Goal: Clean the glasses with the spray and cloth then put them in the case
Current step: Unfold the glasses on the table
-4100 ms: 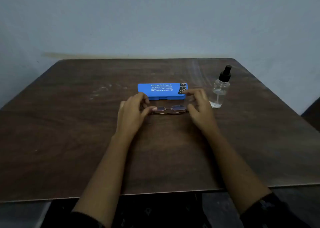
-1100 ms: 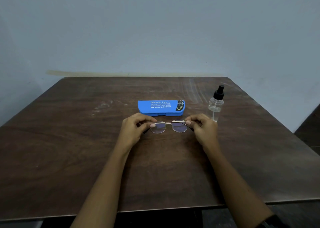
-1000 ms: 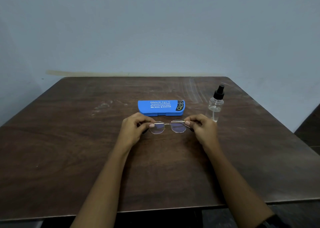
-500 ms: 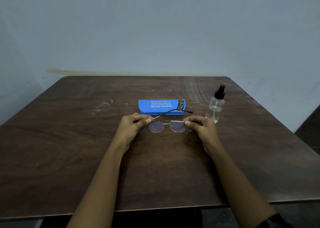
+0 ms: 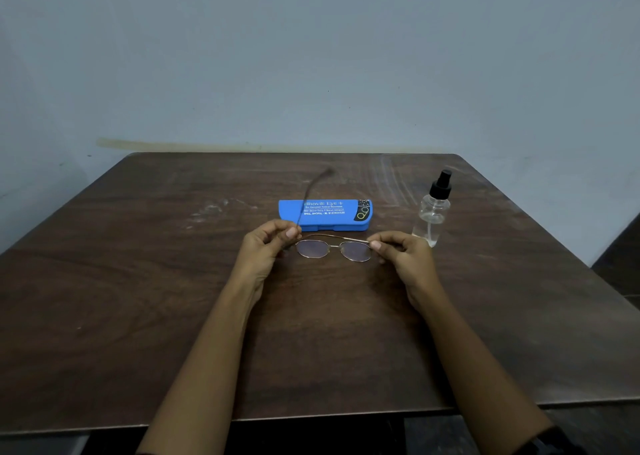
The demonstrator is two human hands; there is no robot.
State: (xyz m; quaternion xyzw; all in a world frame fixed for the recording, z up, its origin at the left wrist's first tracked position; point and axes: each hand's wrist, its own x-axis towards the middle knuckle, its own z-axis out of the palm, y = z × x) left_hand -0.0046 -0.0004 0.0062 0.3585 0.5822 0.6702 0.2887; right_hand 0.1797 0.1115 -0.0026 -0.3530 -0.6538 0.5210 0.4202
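The small print on the blue case (image 5: 325, 214) was too blurred to read in full, and the raised temple of the glasses (image 5: 332, 248) showed only as a dark smear crossing the case's left end, its tip fading near 12 o'clock. No cloth could be made out anywhere, and both forearms were cut off by the lower edge of the view. The glasses were held just above the brown surface (image 5: 138, 298) at its middle, lenses facing the camera. The left hand (image 5: 265, 250) had its fingers (image 5: 291, 233) pinched together on the frame's left hinge, at 9 o'clock from the lenses, with the temple swung up and away from there. The right hand (image 5: 403, 255) had its fingers (image 5: 375, 245) clamped on the right hinge, at 3 o'clock from the lenses; the other temple lay folded along the top of the frame. The case lay shut just behind the glasses, at 12 o'clock. The spray (image 5: 433, 210) stood upright at 2 o'clock, just beyond the right hand, whether touching it I could not tell.
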